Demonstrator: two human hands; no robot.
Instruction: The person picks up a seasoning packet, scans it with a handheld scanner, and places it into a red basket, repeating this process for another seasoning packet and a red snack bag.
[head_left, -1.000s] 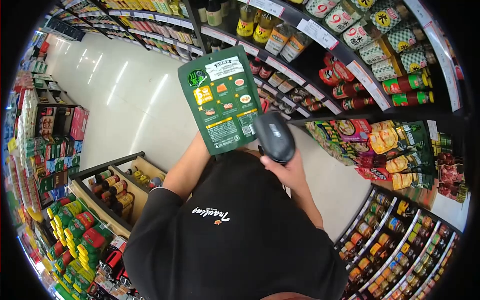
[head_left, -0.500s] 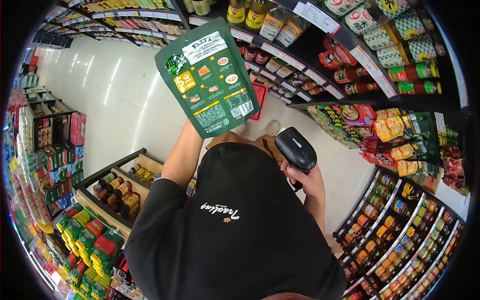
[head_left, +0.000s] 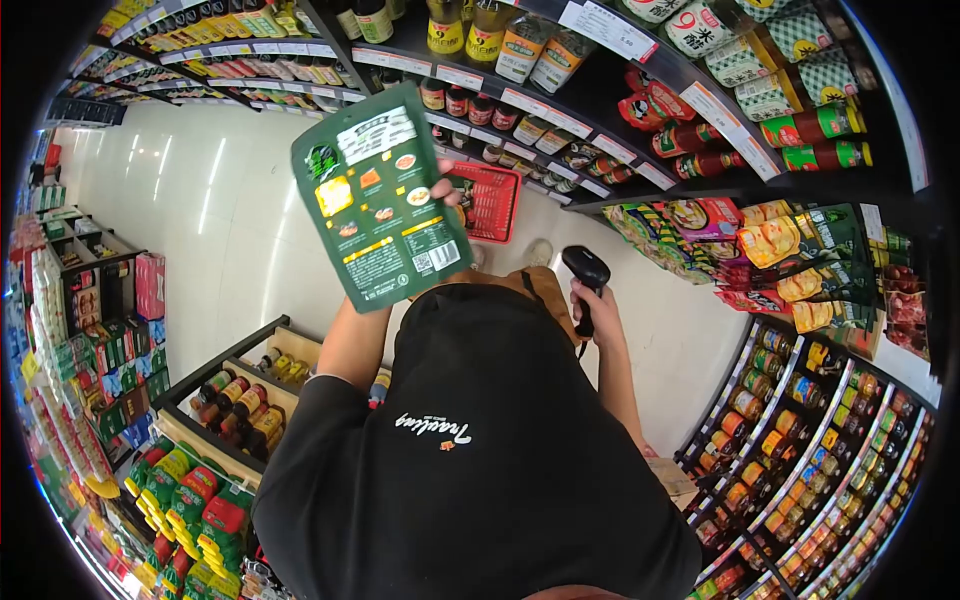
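Note:
A green seasoning pouch [head_left: 385,215] is gripped in my left hand [head_left: 446,186], its printed back facing me. The fingertips show at the pouch's right edge; the rest of the hand is behind it. White text, small cooking pictures and a barcode cover this side. My right hand [head_left: 598,312] is closed around the handle of a black handheld barcode scanner [head_left: 584,266]. The scanner is held to the right of my body, apart from the pouch.
A red shopping basket [head_left: 482,203] stands on the floor beyond the pouch. Shelves with bottles and jars [head_left: 480,108] run across the front. Hanging packets [head_left: 785,250] and jar racks [head_left: 800,440] are on the right. A wooden bottle bin [head_left: 240,405] stands to the left.
The pouch has moved left and slightly down in view, uncovering more of the basket. The scanner has turned and looks smaller, with more of its handle showing.

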